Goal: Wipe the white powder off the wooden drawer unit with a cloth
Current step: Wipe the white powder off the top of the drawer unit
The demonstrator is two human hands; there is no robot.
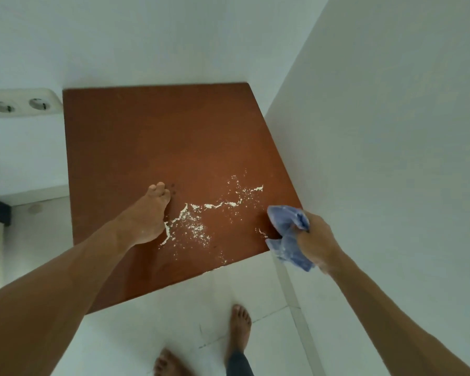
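The powder point(198, 221) lay in ragged lines and specks near the front edge of the unit's top point(160, 137). The left hand point(148, 213) rested edge-on beside it, fingers together, seemingly as a dam. The right hand point(313, 241) was fisted around the bunched cloth point(288, 234) at the front right corner. The stroke would best run leftward from there, cloth pressed flat, gathering powder toward the left hand instead of spilling it onto the floor point(174, 316).
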